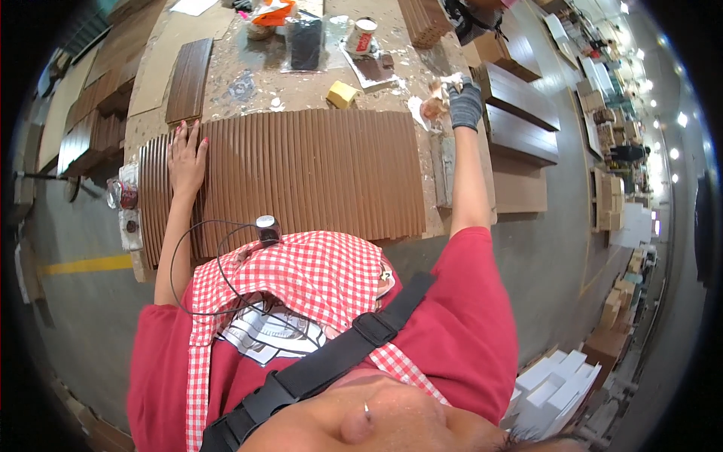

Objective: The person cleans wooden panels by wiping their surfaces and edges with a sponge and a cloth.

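Observation:
A wide row of narrow brown wooden strips point(316, 173) lies side by side across the near part of the worktable point(301, 98). My bare left hand point(187, 158) rests on the strips toward their left end, fingers stretched out and slightly apart. Its fingertips reach the far edge of the row, close to a stack of brown boards point(190, 79). At the table's right side, my right hand point(465, 105) wears a grey knitted glove. It grips a crumpled, stained rag point(438, 104), which partly hides the fingers.
Beyond the strips are a yellow sponge point(343, 94), a white can point(362, 36) on a stained piece, a dark plastic-wrapped pack point(305, 43) and an orange bag point(274, 12). Brown panels point(520, 135) are stacked at right, more boards point(94, 139) at left. A cable point(175, 264) loops before my apron.

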Tool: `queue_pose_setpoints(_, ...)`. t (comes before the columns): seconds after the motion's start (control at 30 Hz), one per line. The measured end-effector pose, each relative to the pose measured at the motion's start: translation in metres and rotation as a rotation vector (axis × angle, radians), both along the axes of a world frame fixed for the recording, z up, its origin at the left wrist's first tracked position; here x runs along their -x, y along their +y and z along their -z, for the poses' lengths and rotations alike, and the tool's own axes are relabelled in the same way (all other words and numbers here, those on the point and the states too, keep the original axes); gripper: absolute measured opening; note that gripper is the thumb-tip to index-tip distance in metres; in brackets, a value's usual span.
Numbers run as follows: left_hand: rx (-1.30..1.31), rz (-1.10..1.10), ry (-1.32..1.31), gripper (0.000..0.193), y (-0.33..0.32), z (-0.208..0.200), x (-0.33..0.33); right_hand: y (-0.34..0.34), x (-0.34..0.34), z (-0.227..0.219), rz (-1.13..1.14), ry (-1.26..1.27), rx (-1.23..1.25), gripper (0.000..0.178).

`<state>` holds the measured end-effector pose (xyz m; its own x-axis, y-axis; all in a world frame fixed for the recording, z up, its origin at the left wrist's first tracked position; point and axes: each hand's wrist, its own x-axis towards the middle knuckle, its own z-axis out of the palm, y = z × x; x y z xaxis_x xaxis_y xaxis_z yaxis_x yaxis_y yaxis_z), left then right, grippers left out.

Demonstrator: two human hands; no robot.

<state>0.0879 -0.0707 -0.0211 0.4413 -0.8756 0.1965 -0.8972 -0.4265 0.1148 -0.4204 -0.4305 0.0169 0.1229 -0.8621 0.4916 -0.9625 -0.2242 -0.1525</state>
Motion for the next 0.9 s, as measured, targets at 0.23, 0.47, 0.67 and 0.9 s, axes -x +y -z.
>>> queue_pose_setpoints(0.23,0.133,0.138,0.034,0.048,-0.044,0.002,-0.004,0.089,0.044,-0.043,-0.146,-0.781,-0.123,0.033)
queue_pose_setpoints(0.47,0.357,0.679,0.329,0.042,-0.16,-0.061,0.105,0.304,0.121,0.044,0.36,-1.276,-0.548,0.04)
queue_pose_setpoints(0.67,-0.107,0.941,0.347,0.042,-0.254,-0.034,0.213,0.345,0.056,0.084,0.498,-1.743,-0.772,0.036)
queue_pose_setpoints(0.9,-0.28,0.923,0.473,0.041,-0.267,-0.027,0.247,0.35,0.024,0.063,0.531,-1.874,-0.671,0.034)
